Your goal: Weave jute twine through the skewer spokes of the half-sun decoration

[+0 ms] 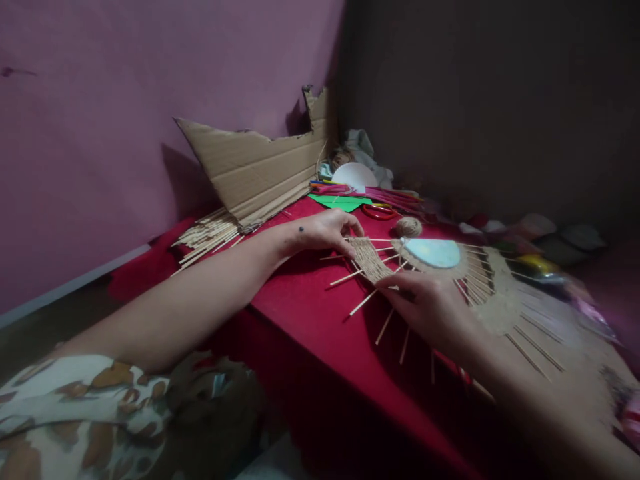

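A fan of thin wooden sticks (364, 303) spreads over the red cloth, and a band of woven twine (369, 259) runs across it. The sticks radiate from a half-round base with a pale blue half disc (433, 252) on it. My left hand (333, 231) pinches the far end of the band between thumb and fingers. At the band's near end, my right hand (425, 297) has its fingertips closed on the weave. Its palm and wrist hide part of the sticks. A ball of twine (409, 227) lies just beyond the half disc.
A bundle of sticks (213, 233) lies under a propped cardboard sheet (260, 167) by the wall. Red-handled scissors (379, 212), green paper (340, 201) and a white half disc (354, 175) sit at the back. Right of my work is a second stick fan (503, 293) on cardboard.
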The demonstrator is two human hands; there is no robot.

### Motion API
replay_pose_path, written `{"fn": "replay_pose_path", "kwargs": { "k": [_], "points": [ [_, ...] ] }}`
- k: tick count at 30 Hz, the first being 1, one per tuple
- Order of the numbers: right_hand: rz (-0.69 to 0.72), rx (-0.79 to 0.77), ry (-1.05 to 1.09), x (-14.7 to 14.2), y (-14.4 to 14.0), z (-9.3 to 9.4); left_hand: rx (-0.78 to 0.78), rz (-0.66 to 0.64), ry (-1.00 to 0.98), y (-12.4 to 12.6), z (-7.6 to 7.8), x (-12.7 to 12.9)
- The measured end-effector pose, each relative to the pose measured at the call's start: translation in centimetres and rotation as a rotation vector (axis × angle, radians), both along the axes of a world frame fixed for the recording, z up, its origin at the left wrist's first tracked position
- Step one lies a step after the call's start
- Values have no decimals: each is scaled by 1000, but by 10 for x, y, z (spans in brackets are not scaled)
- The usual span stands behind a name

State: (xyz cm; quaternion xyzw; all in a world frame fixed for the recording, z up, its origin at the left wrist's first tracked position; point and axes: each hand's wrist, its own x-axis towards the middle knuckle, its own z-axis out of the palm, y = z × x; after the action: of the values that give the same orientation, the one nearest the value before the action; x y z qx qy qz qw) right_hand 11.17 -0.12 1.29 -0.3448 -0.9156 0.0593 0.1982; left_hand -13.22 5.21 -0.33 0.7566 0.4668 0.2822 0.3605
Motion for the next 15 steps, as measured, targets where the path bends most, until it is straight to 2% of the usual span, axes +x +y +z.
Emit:
{"fn": "replay_pose_path", "kwargs": {
  "k": [4, 8, 15],
  "points": [
    [94, 144, -26, 14, -2, -15, -62, -1, -8, -3, 4, 1],
    [144, 295, -57, 19, -1, -27, -153, 37, -96, -8, 6, 3],
    [125, 254, 26, 17, 1, -32, -210, 139, -185, -7, 4, 5]
  ]
}}
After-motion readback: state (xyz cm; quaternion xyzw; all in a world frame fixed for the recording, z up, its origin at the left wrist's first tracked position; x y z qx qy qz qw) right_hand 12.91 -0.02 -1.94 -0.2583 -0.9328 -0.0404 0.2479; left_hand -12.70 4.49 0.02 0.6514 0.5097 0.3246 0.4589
